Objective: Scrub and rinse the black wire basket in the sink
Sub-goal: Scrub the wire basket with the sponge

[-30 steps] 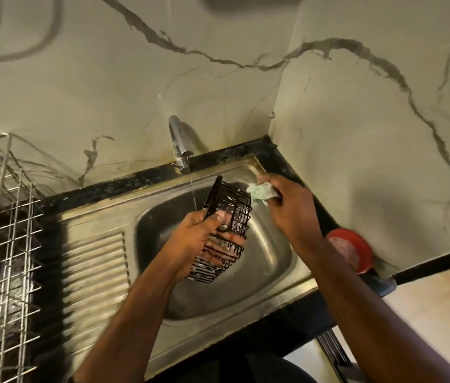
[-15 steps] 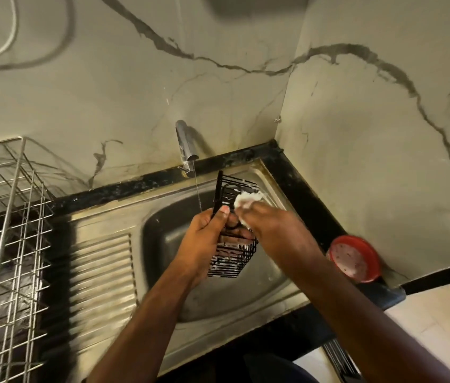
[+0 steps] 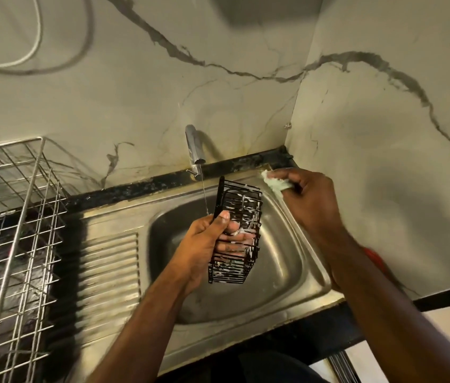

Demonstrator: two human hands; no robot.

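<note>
In the head view, the black wire basket [image 3: 239, 233] is held upright above the bowl of the sink [image 3: 282, 261], just right of the thin water stream from the tap [image 3: 195, 150]. It is gripped by the left hand [image 3: 207, 244]: the thumb lies on its outer edge and the fingers [image 3: 232, 241] are curled inside the wires. White foam is seen on the wires. The right hand [image 3: 309, 200] is apart from the basket, at the back right corner of the sink, and a pale green sponge [image 3: 276, 183] is pinched in its fingers. A steel dish rack [image 3: 11, 222] stands far left of the sink.
</note>
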